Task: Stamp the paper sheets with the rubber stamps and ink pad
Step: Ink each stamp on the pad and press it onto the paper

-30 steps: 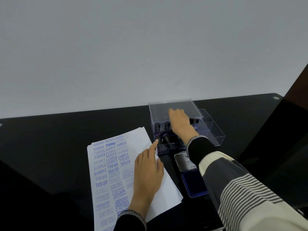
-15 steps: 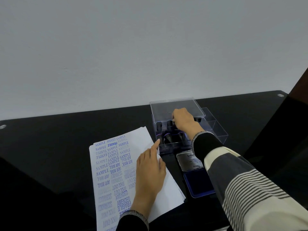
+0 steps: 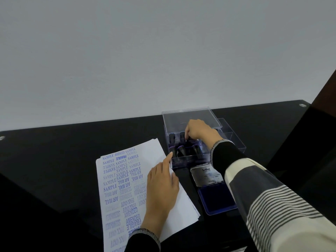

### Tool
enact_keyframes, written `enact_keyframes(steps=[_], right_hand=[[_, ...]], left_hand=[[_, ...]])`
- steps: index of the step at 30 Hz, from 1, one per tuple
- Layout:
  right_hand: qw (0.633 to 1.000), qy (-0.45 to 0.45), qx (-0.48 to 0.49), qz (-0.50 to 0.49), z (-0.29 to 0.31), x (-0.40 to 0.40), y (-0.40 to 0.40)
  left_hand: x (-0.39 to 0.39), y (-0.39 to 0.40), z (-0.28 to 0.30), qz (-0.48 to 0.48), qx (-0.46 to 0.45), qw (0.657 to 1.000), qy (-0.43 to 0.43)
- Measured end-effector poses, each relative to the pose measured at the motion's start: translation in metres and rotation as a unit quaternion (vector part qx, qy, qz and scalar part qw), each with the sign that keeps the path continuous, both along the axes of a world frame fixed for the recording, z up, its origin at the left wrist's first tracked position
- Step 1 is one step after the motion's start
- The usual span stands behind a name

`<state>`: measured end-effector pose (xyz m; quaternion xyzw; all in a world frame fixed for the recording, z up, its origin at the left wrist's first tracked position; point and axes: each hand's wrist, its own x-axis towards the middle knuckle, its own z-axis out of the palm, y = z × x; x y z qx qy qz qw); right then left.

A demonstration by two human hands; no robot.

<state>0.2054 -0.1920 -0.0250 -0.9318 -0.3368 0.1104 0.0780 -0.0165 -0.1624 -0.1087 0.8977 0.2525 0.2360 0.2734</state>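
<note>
Black and glossy, the table [image 3: 54,160] runs up to a plain pale wall [image 3: 163,51]. My left hand [image 3: 161,186] lies flat on the stack of paper sheets [image 3: 116,188], fingers straight, forefinger pointing toward the clear plastic box [image 3: 189,159] just beyond the paper's far corner. The top sheet is covered on its left part with blue stamped words such as SAMPLE, AIR MAIL and FAX OUT. My right hand [image 3: 199,130] reaches into the box, its grip curled round the black handle of one rubber stamp [image 3: 189,139]; more stamps [image 3: 177,149] stand upright in the compartments beside it. Close to me, just beside the box, the ink pad [image 3: 216,199] lies open, its lid [image 3: 206,174] laid back, to the right of the paper.
</note>
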Motion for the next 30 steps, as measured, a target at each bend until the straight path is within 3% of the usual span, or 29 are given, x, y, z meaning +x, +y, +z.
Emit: enact_keyframes(steps=[12,15,18,20,25,30], right_hand=[[0.999,-0.03,0.013,0.035,-0.001,-0.004,-0.006],[0.988,0.0,0.152,-0.016,-0.002,0.001,-0.019],[0.941,0.012,0.316,-0.122,-0.001,0.006,-0.04],[0.918,0.006,0.354,-0.177,-0.003,0.007,-0.055],[0.932,0.023,0.307,-0.193,-0.011,0.01,-0.068],[0.968,0.012,0.149,-0.201,-0.009,0.011,-0.043]], left_hand=[[0.0,0.0,0.0,0.001,0.001,1.0,-0.001],[-0.001,0.0,0.0,-0.001,0.002,1.0,-0.003],[0.0,0.0,0.0,-0.002,0.001,1.0,-0.004],[0.0,0.0,0.0,0.0,0.0,1.0,-0.004],[0.0,0.0,-0.001,-0.002,0.009,1.0,-0.008],[0.0,0.0,-0.001,0.002,0.006,1.0,-0.015]])
